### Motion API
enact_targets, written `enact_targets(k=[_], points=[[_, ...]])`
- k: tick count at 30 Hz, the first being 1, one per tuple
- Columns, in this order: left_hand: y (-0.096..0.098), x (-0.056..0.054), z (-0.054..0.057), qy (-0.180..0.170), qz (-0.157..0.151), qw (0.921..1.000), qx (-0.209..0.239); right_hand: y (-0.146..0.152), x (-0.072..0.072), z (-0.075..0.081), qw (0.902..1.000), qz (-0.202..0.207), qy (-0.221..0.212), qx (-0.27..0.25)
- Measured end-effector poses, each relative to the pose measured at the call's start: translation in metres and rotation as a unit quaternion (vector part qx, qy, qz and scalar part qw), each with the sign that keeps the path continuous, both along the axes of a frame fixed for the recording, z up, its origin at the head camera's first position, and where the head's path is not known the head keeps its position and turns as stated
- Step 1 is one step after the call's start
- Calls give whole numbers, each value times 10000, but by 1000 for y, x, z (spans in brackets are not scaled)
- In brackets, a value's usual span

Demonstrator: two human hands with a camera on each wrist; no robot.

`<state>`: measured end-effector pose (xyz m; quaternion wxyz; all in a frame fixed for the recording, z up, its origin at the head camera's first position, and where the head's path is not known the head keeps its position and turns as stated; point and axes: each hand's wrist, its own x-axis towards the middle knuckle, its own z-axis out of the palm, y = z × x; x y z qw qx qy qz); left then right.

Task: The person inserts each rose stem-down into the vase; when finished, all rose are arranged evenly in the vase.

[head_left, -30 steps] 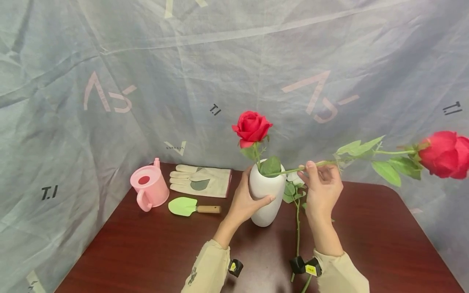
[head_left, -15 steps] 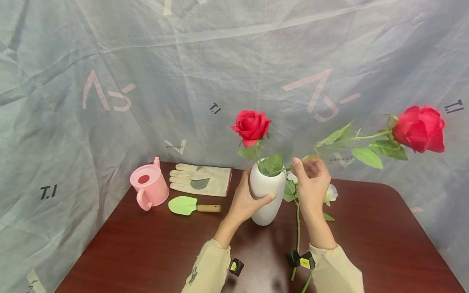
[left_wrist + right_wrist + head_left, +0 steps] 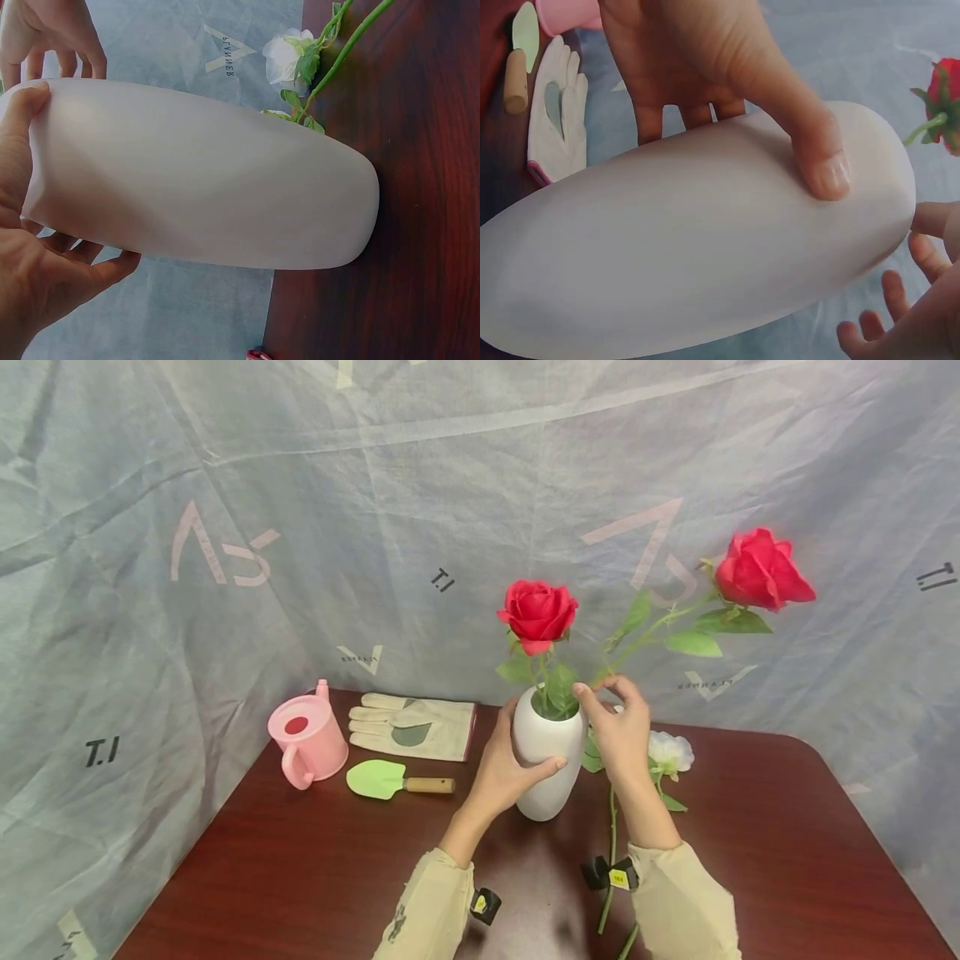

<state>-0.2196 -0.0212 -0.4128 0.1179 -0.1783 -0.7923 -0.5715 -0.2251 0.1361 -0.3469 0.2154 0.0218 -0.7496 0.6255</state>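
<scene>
A white vase stands on the table, and my left hand grips its side, thumb across the front. In the right wrist view that thumb presses the vase wall. One red rose rises upright from the vase's mouth, with green leaves at the opening. My right hand is at the right of the rim, pinching the stem of a second red rose between thumb and fingers. This rose slants up to the right; its lower stem end is hidden by the vase and leaves.
White flowers with long green stems lie on the table behind and under the right forearm. On the left are a pink watering can, a work glove and a green trowel. A grey cloth backdrop hangs behind.
The right hand has moved left to the vase's rim, tilting the second rose upward, its bloom swinging left. The standing rose has shifted slightly right. The left hand keeps its grip.
</scene>
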Motion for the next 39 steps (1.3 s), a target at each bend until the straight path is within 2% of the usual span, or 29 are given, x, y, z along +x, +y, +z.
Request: enact_targets(k=[6,8,12,16,18,21,24,28,33,36,39], points=[[1,0,-1,77,-43,9999,91,2,-4,2,9972,404,-610,140],[1,0,0,104,-39,9999,97,4,-4,2,9954,626,-719,-35],[2,0,-1,73,16,10000,58,7,0,2,9890,1077,-663,-768],[2,0,-1,-31,109,9999,-6,11,9,3,9865,1117,-693,-981],[2,-1,-1,-43,129,9999,-14,13,12,3,9852,1114,-534,-1186],[2,-2,-1,-4,127,9999,-12,17,13,3,9790,1218,12,-1637],[2,-2,-1,35,124,9999,15,20,13,4,9668,1347,474,-2119],[2,-1,1,63,122,9999,6,21,12,7,9471,1605,880,-2636],[1,-1,2,71,132,9999,-16,20,11,13,9275,1918,1197,-2976],[1,-1,2,61,141,9999,1,18,10,16,9215,1927,1287,-3117],[2,-1,2,66,124,9999,1,16,9,18,9244,1727,1391,-3103]])
